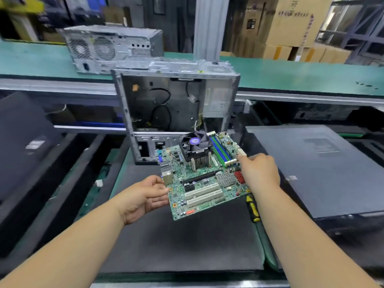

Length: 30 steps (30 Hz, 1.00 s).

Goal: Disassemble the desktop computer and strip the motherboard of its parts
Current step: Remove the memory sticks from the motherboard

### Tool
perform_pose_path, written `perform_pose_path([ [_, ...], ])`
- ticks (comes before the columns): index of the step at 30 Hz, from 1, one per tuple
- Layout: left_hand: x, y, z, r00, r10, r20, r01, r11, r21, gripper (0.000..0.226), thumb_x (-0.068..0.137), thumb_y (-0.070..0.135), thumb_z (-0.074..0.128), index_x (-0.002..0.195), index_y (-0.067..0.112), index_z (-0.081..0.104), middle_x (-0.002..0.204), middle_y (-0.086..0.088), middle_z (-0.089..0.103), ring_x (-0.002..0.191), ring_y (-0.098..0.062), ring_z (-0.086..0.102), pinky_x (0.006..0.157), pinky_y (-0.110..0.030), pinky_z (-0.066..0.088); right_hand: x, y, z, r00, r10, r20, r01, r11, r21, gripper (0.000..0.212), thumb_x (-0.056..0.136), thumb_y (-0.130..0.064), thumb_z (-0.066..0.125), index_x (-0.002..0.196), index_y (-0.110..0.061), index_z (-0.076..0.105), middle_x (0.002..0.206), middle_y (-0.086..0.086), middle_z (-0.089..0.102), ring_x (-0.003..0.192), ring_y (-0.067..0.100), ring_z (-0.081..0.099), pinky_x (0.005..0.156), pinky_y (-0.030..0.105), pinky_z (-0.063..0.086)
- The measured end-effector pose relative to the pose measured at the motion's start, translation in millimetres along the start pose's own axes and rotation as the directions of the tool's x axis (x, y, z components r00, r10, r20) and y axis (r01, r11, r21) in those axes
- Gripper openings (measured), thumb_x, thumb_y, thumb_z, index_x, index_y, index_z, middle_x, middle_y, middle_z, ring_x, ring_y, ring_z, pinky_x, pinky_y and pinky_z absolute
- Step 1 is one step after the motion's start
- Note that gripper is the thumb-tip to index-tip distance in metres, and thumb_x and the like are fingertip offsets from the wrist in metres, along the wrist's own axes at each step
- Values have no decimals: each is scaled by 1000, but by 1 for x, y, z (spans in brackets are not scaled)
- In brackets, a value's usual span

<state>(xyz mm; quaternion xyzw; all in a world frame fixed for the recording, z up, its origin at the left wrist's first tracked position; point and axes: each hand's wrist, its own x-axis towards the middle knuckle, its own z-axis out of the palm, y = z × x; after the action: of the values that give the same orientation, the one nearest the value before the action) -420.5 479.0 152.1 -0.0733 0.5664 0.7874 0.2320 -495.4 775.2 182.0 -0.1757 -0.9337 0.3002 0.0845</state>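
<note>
The board hangs tilted above the black mat, just in front of the gutted case at twelve o'clock; the left hand pinches its nine o'clock edge, thumb on top and fingers beneath; the right hand lies over its three o'clock edge, one finger stretched toward the white connector, and whether it grips the board I cannot tell; the fan and heatsink sit at the board's far end beside the RAM slots; a yellow-handled screwdriver lies on the mat at the board's four o'clock; a dark panel lies at three o'clock; a second case stands on the green belt at eleven.
</note>
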Motion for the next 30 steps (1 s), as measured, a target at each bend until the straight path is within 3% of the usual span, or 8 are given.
perform_pose_path([
  [4,-20,-15,-36,997,-51,-65,51,999,-2,57,70,14,71,118,5,43,109,-14,47,98,-28,53,92,-36,51,-27,-14,44,1000,14,28,-13,999,-32,45,87,-51,51,75,-10,63,100,12,56,82,34,59,58,31,40],
  [7,-32,-30,-56,988,-112,-108,114,993,11,53,67,13,74,110,6,45,96,-11,51,85,-23,61,85,-33,54,-44,-12,74,999,3,39,-3,1000,4,43,83,-50,55,61,-14,55,92,10,54,73,30,54,51,30,33],
  [10,-40,-50,-71,967,-188,-172,191,982,-1,57,66,6,81,112,5,47,80,-6,57,71,-17,64,75,-30,58,-60,-4,103,998,19,60,-21,1000,23,38,83,-58,60,82,-20,61,100,-2,47,83,23,54,58,32,36],
  [17,-36,-76,-88,912,-268,-309,272,962,-30,50,84,0,68,128,5,47,95,-16,67,82,-23,68,95,-40,52,-72,14,152,986,41,159,-56,994,89,49,84,-63,59,105,-19,64,112,-2,48,88,20,57,68,34,45],
  [20,-29,-79,-87,890,-269,-369,300,954,27,59,83,2,70,135,2,43,113,-20,65,98,-27,68,90,-34,54,-68,16,161,982,54,183,-69,995,75,52,84,-63,59,107,-17,65,115,0,49,91,22,58,73,36,49],
  [23,-24,-78,-83,867,-230,-443,331,929,165,59,83,5,71,134,3,43,112,-16,65,99,-23,68,83,-25,56,-65,20,165,979,52,199,-64,996,55,52,84,-62,58,102,-15,67,112,2,52,89,24,60,73,38,53],
  [27,-18,-72,-77,842,-199,-502,375,884,279,37,85,-2,62,121,-6,53,106,-22,68,92,-25,67,93,-35,53,-64,24,163,978,-8,207,5,1000,18,51,89,-61,54,102,-15,71,111,4,55,96,26,58,79,38,52],
  [30,-13,-66,-75,829,-192,-525,430,819,380,25,86,-10,54,111,-14,59,116,-30,63,85,-27,62,88,-37,54,-64,27,156,977,-97,188,121,985,-120,46,94,-56,47,106,-20,74,104,5,63,101,28,57,87,40,50],
])
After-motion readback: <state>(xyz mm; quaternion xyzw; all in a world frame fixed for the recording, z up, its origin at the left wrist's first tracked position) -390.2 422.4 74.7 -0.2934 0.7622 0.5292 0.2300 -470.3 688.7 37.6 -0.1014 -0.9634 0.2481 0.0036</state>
